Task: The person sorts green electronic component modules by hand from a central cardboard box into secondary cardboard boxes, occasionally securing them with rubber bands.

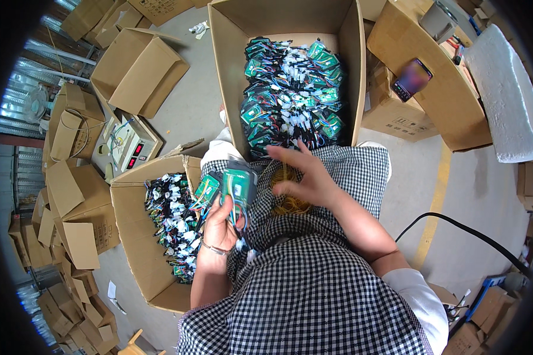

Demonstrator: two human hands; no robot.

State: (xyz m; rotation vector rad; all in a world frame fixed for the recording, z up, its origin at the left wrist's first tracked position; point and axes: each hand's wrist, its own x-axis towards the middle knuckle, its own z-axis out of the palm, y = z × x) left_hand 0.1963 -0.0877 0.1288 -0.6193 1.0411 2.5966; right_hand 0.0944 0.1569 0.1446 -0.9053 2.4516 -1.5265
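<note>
The green circuit boards [237,184], wires dangling, are over my lap, gripped in the curled fingers of my left hand [219,228]. My right hand [305,174] is empty, fingers spread, above a tangle of yellow bands [293,207]. At my left, a carton [130,236] holds wired modules [175,234]; ahead, a larger carton [224,71] holds rows of wired boards [293,94].

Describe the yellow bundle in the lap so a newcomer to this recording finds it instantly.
Start at the black-and-white checked apron covering the lap. There, partly hidden by the spread right hand, sits the yellow bundle. Its thin yellow strands set it apart from the green circuit boards in the left hand.
</note>
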